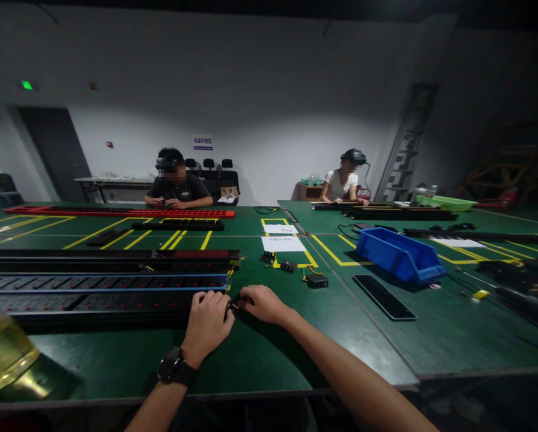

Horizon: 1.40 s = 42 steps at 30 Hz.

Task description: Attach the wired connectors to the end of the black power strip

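My left hand (209, 321), with a dark watch on its wrist, has its fingers curled over the right end of the nearest long black strip (129, 305), which carries rows of small red marks like a power strip. At that end my right hand (262, 303) pinches a small black piece (235, 299); its exact kind is hidden by the fingers. A blue-edged strip (116, 281) lies just behind, parallel to the near one. Beyond my right hand sit small black blocks with wires, among them a black socket block (316, 280) with yellow-green wire.
A blue bin (399, 255) and a phone (383, 297) lie to the right. A glass of yellow liquid (5, 351) stands front left. Paper sheets (282, 243) lie mid-table. Across the table, two people (179, 189) sit with headsets, near a long red strip (116, 212).
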{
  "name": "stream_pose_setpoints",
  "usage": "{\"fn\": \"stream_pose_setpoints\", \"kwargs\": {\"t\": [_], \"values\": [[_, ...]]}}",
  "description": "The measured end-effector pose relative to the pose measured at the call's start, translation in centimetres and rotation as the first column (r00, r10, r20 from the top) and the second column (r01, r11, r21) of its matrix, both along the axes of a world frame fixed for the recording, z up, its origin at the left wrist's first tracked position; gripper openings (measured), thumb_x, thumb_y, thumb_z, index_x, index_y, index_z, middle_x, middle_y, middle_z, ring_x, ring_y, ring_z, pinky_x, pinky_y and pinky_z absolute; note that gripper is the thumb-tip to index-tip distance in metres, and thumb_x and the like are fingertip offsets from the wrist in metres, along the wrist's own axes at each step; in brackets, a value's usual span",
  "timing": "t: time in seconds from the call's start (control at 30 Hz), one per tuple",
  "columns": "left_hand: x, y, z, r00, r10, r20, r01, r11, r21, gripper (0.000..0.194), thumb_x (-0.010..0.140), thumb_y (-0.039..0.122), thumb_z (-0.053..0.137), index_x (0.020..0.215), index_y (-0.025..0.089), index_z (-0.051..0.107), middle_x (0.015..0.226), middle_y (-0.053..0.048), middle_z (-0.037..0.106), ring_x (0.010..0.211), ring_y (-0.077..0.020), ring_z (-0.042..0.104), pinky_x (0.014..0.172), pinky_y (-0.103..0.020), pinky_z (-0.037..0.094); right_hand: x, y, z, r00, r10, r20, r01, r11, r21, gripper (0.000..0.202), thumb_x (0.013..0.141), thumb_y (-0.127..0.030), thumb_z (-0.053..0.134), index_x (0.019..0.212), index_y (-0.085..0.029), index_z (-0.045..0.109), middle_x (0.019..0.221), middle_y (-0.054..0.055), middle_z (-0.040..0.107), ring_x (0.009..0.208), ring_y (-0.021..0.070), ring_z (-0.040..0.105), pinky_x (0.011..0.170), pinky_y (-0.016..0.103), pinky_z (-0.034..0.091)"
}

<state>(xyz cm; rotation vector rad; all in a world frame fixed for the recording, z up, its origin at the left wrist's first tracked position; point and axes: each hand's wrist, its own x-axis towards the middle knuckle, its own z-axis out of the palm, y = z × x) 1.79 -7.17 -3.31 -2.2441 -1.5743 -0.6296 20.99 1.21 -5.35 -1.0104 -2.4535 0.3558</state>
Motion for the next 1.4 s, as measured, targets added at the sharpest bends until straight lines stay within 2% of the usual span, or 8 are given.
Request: {"fn": "stream_pose_setpoints", "kwargs": {"t": [1.4], "values": [[-0.03,-0.02,-0.02,1.000,-0.008,0.019,0.008,1.000,-0.003,0.015,0.091,0.020,0.053,0.092,0.021,0.069,0.090,-0.006,0.072,0.092,-0.0267,0.063,0.092,-0.048,0.038,0.08,0.12,-0.17,1.000,0.010,-0.016,-0.010,1.000,0.002,0.003,0.092,-0.023,0.069,0.092,-0.020,0.071,0.084,0.000,0.069,0.074,0.0132,0.057,0.065,0.024,0.030]]}}
